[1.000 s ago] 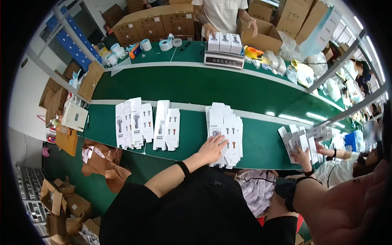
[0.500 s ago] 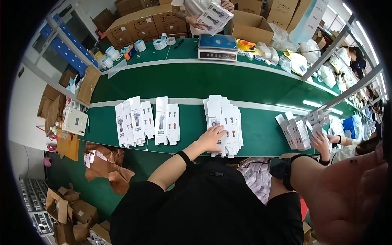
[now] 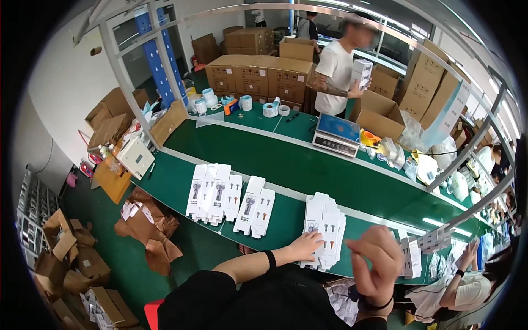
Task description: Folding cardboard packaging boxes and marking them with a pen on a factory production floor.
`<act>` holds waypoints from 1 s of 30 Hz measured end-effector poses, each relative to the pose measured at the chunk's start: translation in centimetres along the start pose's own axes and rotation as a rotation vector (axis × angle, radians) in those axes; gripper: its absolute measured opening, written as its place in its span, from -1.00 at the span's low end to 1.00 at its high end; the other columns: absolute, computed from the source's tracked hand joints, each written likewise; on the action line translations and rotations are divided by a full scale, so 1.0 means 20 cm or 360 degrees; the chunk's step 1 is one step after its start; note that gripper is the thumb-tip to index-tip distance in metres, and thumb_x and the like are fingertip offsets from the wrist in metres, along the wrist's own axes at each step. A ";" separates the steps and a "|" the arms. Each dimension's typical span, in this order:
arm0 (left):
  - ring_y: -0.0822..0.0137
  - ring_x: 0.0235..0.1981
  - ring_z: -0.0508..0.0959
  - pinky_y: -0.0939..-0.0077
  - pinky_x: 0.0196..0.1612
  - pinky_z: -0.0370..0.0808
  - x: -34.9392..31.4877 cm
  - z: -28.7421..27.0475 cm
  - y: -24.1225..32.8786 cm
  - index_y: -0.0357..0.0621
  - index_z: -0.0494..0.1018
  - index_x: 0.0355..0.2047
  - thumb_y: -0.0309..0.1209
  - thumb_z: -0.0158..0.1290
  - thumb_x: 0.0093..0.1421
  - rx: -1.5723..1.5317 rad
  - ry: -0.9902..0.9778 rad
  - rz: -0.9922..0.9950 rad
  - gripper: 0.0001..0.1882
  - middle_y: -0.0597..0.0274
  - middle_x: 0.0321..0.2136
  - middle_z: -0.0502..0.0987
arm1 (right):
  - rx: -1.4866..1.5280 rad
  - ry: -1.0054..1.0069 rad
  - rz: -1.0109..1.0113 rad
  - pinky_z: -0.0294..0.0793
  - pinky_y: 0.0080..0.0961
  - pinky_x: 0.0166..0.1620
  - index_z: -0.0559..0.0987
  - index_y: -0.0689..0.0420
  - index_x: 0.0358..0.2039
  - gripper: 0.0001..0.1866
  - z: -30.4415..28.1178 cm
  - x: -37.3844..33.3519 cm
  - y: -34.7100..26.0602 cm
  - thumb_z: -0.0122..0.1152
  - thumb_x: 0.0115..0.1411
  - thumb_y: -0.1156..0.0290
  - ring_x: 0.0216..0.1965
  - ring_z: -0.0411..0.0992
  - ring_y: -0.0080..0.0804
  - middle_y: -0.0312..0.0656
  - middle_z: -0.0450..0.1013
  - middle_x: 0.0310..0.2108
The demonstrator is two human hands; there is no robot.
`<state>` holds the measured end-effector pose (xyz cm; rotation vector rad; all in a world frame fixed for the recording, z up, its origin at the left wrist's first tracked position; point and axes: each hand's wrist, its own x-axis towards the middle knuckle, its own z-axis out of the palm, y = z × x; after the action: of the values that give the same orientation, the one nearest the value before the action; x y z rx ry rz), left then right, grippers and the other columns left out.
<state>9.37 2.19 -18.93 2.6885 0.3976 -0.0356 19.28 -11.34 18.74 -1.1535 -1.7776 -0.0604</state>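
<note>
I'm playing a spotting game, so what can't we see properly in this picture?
In the head view:
- Part of the pile of white cartons: the left hand covers it.
- Whether the right hand holds anything: it is curled, hiding its own palm.
- The bottom of the open cardboard box: its front wall hides it.
- Part of the co-worker at far right: the dark picture edge cuts it off.

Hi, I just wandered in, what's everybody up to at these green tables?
Someone's left hand rests on a pile of flat white cartons printed with pictures of gadgets. Their right hand is raised beside it, fingers bent, with nothing visible in it. More flat cartons lie to the left on the same table. Across from them, a person in a white T-shirt holds white packaging near an open cardboard box.
</note>
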 end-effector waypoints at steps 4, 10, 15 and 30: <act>-0.20 0.46 0.07 -0.14 0.36 0.21 -0.03 0.10 -0.04 -0.20 0.24 0.36 -0.06 0.44 -0.09 0.0072 0.0233 0.0105 0.05 -0.13 0.39 0.14 | 0.0017 -0.0424 0.0858 0.54 -0.29 -0.31 0.70 0.27 -0.24 -0.81 0.34 -0.43 0.47 0.29 0.21 0.43 -0.42 0.57 -0.06 -0.02 0.59 -0.41; -0.21 0.46 0.06 -0.31 0.33 0.20 -0.16 -0.10 0.12 -0.24 0.25 0.34 -0.20 0.43 -0.09 0.0168 0.0049 0.0130 0.00 -0.13 0.39 0.13 | 0.0040 -0.0694 0.1467 0.56 -0.39 -0.27 0.69 0.30 -0.18 -0.74 0.48 -1.05 0.71 0.28 0.26 0.36 -0.40 0.62 -0.20 0.06 0.62 -0.41; -0.23 0.47 0.03 -0.37 0.33 0.18 -0.13 -0.03 0.13 -0.24 0.23 0.34 -0.32 0.39 -0.08 0.0139 -0.0141 0.0132 -0.03 -0.12 0.42 0.09 | 0.0142 -0.0584 0.1558 0.58 -0.40 -0.24 0.68 0.34 -0.18 -0.72 0.41 -1.03 0.62 0.29 0.26 0.35 -0.39 0.62 -0.27 0.04 0.64 -0.37; -0.21 0.48 0.04 -0.31 0.36 0.19 -0.10 -0.05 0.09 -0.24 0.28 0.29 -0.35 0.30 -0.02 -0.0022 -0.0205 0.0152 -0.17 -0.15 0.41 0.12 | 0.1500 0.0430 -0.0490 0.54 -0.16 -0.27 0.55 0.05 -0.11 -0.88 0.08 0.12 -0.34 0.20 0.35 0.41 -0.36 0.51 -0.12 -0.03 0.48 -0.26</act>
<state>7.95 0.50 -17.12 2.6701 0.2290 -0.1765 13.08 -12.77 22.56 -0.1808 -1.4418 0.3849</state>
